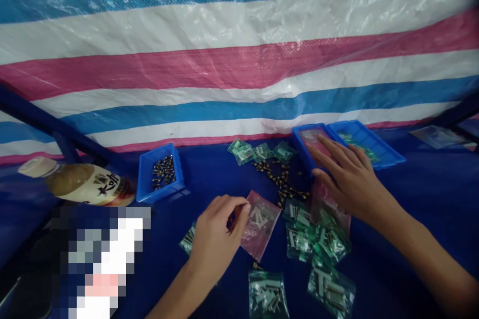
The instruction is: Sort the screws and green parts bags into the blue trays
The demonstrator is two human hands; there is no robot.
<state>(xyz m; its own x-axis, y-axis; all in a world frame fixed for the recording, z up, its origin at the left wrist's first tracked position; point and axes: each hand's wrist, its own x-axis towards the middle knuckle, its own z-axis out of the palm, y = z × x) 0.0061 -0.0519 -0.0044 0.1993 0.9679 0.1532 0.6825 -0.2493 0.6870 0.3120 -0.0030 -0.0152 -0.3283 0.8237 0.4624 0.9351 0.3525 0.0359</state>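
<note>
Pink, one small bag [261, 232] is pinched by the left hand [220, 224]; beyond the bag, rightward, the right hand [348, 177], fingers parted, is over a blue tray [300, 148].

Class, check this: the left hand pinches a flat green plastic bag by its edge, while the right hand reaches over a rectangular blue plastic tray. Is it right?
No, the bag's colour is wrong. The head view shows the left hand pinching a flat pink plastic bag by its edge, while the right hand reaches over a rectangular blue plastic tray.
</note>
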